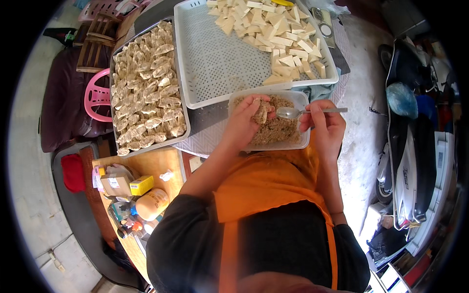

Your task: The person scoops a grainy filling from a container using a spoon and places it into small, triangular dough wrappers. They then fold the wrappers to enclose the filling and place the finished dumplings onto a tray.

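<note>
My left hand (243, 122) holds a tofu piece (262, 111) with filling on it, over a plastic tub (305, 141) of brown minced filling (278, 130). In my right hand (324, 124) is a metal spoon (287, 112), its bowl close to the tofu piece and its handle pointing right. Beyond the tub lies a pale perforated plastic tray (220, 66), with many cut tofu wedges (285, 40) heaped at its right and far side. At the left, a metal tray (185, 137) holds rows of stuffed pieces (150, 88).
A small scale (324, 27) stands beyond the perforated tray's right edge, and a cloth (317, 91) lies beside the tub. A pink plastic chair (96, 95) is at the left. The wooden table (172, 157) at lower left bears boxes and a jar (152, 204). A scooter (406, 164) stands at right.
</note>
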